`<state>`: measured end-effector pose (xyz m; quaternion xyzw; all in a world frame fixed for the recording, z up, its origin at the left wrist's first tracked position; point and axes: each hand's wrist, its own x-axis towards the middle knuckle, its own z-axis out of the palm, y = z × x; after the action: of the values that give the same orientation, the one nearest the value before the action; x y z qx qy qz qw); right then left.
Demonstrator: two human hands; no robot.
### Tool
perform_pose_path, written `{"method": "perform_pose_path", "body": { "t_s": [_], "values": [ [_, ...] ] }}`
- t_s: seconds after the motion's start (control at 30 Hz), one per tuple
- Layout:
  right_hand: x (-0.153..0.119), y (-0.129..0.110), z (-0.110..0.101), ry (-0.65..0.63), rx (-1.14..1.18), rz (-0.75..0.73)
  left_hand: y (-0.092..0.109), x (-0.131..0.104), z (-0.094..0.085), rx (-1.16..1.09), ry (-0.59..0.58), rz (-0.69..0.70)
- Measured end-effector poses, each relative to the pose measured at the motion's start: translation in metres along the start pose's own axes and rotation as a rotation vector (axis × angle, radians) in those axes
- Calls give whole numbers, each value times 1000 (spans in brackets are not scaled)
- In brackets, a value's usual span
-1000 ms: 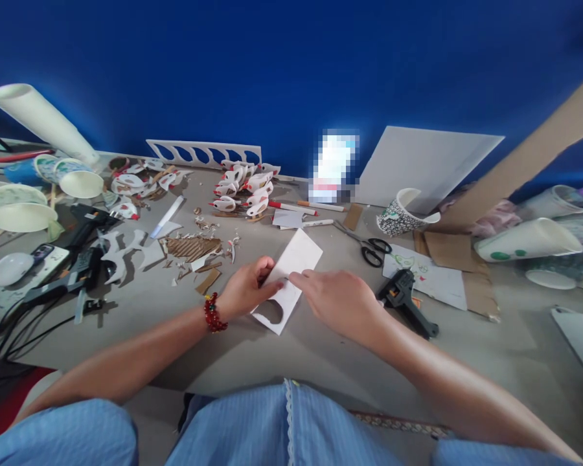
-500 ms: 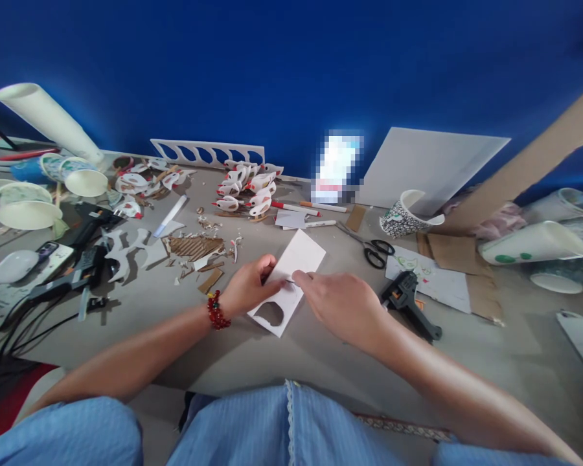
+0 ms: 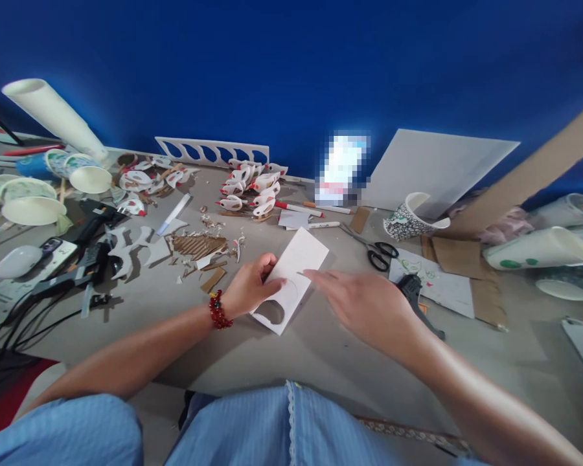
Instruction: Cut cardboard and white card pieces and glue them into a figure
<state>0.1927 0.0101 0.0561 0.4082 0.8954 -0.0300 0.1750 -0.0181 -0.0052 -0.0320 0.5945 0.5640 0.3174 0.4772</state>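
Observation:
A white rectangular card (image 3: 301, 259) with an oval hole near its lower end is tilted over the table in front of me. My left hand (image 3: 254, 285), with a red bead bracelet at the wrist, grips the card's left edge, thumb on top. A faint curved line shows on the card above the hole. Just right of the card is my right hand (image 3: 362, 304), blurred, its fingers close together and pointing at the card. Whether something small is between those fingers, I cannot make out.
Black scissors (image 3: 379, 255) and a glue gun (image 3: 412, 291) lie to the right, near a patterned cup (image 3: 408, 217). Behind the card are white bird-like cutouts (image 3: 252, 188) and markers. Cardboard scraps (image 3: 199, 246) lie left, with cables and another glue gun (image 3: 90, 265).
My right hand has moved off the card to the right. My left hand keeps its hold. The view has shifted slightly.

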Motion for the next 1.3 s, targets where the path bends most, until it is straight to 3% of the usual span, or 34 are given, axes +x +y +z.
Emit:
{"method": "perform_pose_path", "body": {
  "t_s": [0.4,1.3],
  "values": [
    [0,-5,33,78,170,17,3,-1,-1,83,11,6],
    [7,-20,19,28,7,22,2,-2,0,-7,-21,-3]
  ]
}}
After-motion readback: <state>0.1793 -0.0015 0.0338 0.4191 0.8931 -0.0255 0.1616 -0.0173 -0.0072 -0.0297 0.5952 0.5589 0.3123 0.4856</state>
